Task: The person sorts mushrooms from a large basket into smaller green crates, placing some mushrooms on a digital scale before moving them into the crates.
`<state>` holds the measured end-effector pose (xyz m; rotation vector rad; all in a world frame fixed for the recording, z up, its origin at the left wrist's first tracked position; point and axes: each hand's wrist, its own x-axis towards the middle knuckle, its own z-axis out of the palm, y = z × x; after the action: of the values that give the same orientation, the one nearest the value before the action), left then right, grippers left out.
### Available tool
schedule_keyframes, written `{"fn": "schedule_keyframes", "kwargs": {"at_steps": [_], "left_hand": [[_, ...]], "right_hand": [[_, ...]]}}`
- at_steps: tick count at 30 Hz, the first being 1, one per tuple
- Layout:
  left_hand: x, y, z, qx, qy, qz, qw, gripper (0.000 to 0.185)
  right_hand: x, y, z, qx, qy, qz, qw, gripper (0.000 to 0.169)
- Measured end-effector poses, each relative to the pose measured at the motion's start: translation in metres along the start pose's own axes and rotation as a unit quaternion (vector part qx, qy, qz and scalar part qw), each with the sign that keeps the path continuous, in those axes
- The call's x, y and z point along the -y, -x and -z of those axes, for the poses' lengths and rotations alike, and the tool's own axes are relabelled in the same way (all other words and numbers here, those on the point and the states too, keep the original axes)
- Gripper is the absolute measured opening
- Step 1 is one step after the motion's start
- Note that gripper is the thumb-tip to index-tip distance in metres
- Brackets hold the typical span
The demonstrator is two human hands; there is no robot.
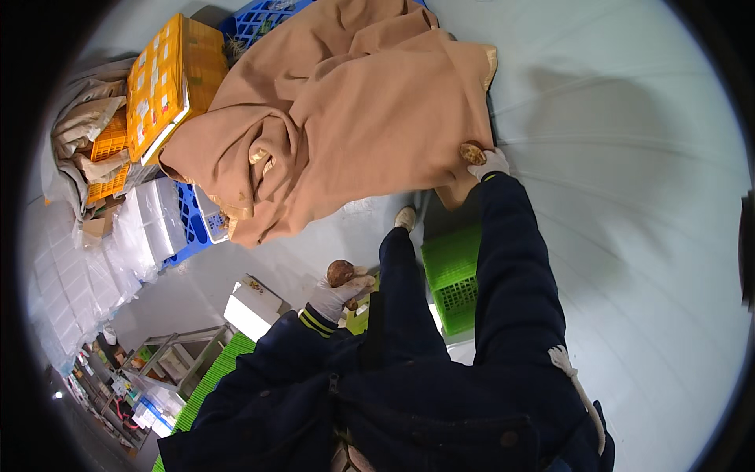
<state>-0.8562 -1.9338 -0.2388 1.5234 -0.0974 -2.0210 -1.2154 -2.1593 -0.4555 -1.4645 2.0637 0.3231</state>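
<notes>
White gloves cover both my hands. A round brown-capped mushroom point(340, 273) rests in my left hand point(337, 296), low in front of my body. Below the fingers of that hand shows a smaller brown piece point(351, 304), perhaps another mushroom; the glove partly hides it. My arm reaches forward to the right edge of a tan blanket point(377, 118), where my right hand point(493, 163) grips a mushroom point(472, 153) with a mottled brown and pale surface. The blanket lies in folds over something hidden, and a blue plastic crate point(259, 23) shows at its far side.
Green plastic crates point(454, 280) stand beside my leg, near the pale wall point(619, 147). A yellow-taped box point(156, 88) sits left of the blanket. White foam boxes point(150, 218) are stacked further left. An open white box point(253, 304) and a metal rack point(177, 360) are at lower left.
</notes>
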Motion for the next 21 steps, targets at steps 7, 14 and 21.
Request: {"fn": "schedule_keyframes", "kwargs": {"at_steps": [7,14,21], "left_hand": [[-0.035,-0.059,-0.006,0.026,-0.094,-0.001,0.995,0.032],[-0.084,-0.099,-0.072,0.187,-0.283,-0.221,0.914,0.040],[-0.194,-0.103,0.004,0.080,-0.490,-0.485,0.720,0.031]], "right_hand": [[-0.036,-0.010,-0.001,-0.067,-0.265,0.011,0.962,0.049],[0.101,0.165,0.106,0.087,-0.771,0.279,0.565,0.037],[0.219,0.209,0.174,0.290,-0.912,0.179,0.230,0.028]]}}
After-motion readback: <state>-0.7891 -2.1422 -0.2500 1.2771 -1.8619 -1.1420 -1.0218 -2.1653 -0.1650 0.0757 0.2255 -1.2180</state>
